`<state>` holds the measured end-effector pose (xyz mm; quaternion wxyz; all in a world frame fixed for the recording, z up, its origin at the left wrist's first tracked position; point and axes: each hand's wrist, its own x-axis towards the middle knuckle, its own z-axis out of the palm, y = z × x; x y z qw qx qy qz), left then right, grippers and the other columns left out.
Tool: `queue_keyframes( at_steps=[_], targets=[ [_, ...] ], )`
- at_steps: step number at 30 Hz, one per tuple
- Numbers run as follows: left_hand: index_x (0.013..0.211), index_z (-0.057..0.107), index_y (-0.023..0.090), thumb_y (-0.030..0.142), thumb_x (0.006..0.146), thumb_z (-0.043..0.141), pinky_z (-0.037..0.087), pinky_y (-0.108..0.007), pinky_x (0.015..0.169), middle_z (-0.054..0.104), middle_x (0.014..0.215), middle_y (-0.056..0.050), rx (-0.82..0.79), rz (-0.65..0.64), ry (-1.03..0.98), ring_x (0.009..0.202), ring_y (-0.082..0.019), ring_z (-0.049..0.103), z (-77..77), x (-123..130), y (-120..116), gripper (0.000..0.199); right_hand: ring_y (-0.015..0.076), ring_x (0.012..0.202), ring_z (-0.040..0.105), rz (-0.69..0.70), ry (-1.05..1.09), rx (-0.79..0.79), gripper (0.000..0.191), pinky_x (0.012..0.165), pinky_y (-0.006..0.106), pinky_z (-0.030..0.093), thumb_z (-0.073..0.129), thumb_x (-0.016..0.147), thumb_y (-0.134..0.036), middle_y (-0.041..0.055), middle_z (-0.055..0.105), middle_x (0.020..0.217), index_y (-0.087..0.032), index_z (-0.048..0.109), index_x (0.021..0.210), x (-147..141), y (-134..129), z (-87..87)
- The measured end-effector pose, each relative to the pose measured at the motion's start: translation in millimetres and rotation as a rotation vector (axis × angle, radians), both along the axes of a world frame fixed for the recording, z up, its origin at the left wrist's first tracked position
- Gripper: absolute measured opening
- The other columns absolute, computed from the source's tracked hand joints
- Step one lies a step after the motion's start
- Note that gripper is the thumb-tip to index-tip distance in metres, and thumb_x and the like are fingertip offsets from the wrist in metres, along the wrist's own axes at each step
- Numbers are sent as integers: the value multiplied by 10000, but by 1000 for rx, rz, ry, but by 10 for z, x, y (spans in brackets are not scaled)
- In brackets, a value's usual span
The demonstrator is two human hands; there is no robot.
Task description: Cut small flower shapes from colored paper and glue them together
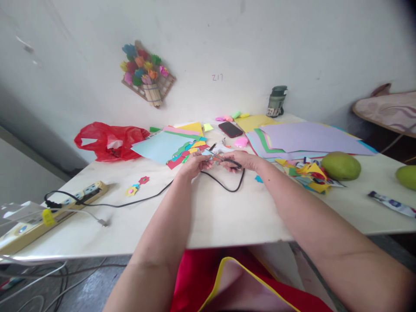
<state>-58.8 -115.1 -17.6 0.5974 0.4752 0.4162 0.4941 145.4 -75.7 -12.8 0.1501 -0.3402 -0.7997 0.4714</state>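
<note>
Near the middle of the table, my right hand (pixel 238 159) is closed around the dark handles of a pair of scissors (pixel 234 163). The blades point left toward my left hand (pixel 195 164). Its fingers pinch a small piece of light blue paper (pixel 207 152) at the blades. Just behind both hands lies a white glue gun (pixel 221 146), partly covered by them. Its black cord (pixel 149 199) loops across the table in front of my hands. To the left, cut paper flowers (pixel 131 190) lie flat.
A power strip (pixel 81 195) lies at the left, beside a red plastic bag (pixel 107 141). Colored paper sheets (pixel 308 136), a phone (pixel 230 129) and a bottle (pixel 276 102) are at the back. Paper scraps (pixel 308 175), a green mango (pixel 341 165) and a tube (pixel 391 203) lie right.
</note>
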Motion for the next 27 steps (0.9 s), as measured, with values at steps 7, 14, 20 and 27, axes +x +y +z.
queue_keyframes(
  at_steps=[7,14,20,27],
  targets=[
    [714,587,91,130,691,633,448,-172,425,647,578,-37,9,0,-6,436,-98,590,11,5,-11,64,78,410,468,-6,48,-113,170,337,191,260,545,836,-332,-15,568,548,-164,572,828,-23,27,-12],
    [727,579,95,135,680,645,451,-169,424,647,573,-37,12,0,-13,437,-99,591,11,2,-9,90,77,428,489,-8,56,-124,145,341,180,276,556,812,-309,-13,587,563,-164,564,819,-24,25,-15],
    [738,580,99,138,689,652,449,-166,426,647,574,-32,15,3,-12,435,-92,588,14,5,-10,96,82,444,520,-8,57,-128,103,344,177,288,542,798,-251,-18,592,568,-163,572,843,-25,12,-11],
    [767,582,96,139,697,642,447,-164,419,647,572,-31,17,6,-21,433,-94,590,21,9,-15,102,88,462,546,7,79,-134,94,334,172,284,542,780,-216,-20,594,571,-161,562,853,-40,48,-54]
  ],
)
